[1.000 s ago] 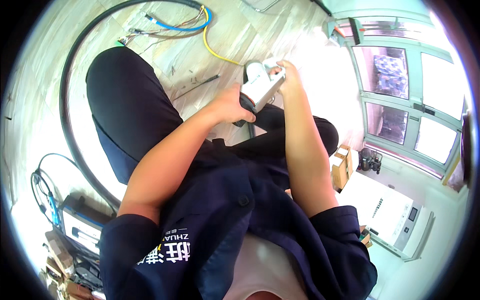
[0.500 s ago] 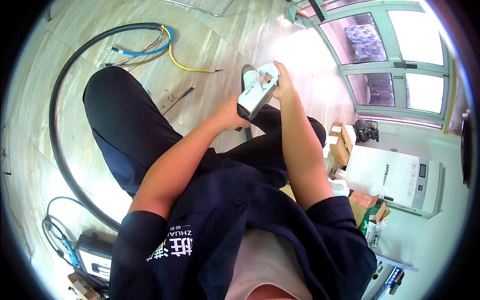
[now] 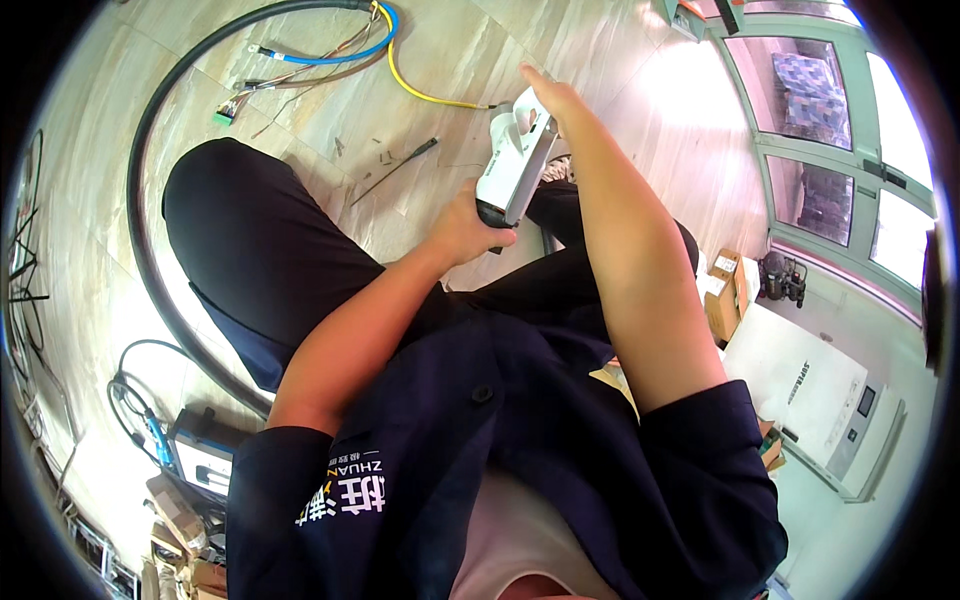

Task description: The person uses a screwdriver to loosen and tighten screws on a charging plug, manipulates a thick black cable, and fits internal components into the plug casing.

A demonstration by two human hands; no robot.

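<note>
A white charging gun (image 3: 513, 160) with a looped handle and a black end is held tilted above my crossed legs. My left hand (image 3: 467, 228) wraps round its black lower end, thumb across the near side. At the far upper end my right hand (image 3: 556, 100) lies against the handle's right edge, its visible fingers stretched past the white loop. Part of that hand's contact with the handle is hidden. A thin dark rod-like piece (image 3: 405, 165) lies on the floor left of the gun, among small scraps.
A thick black cable (image 3: 137, 190) curves round my left side, ending in blue, yellow and brown wires (image 3: 330, 58). A black case (image 3: 205, 440) and cartons (image 3: 178, 515) stand at lower left. At right are a white cabinet (image 3: 800, 385), an open carton (image 3: 727, 290) and glazed doors (image 3: 860, 140).
My right hand has shifted on the handle, and its fingers now stretch out beyond the loop. The left hand keeps its grip. The whole view has turned, with floor things shifted to the right.
</note>
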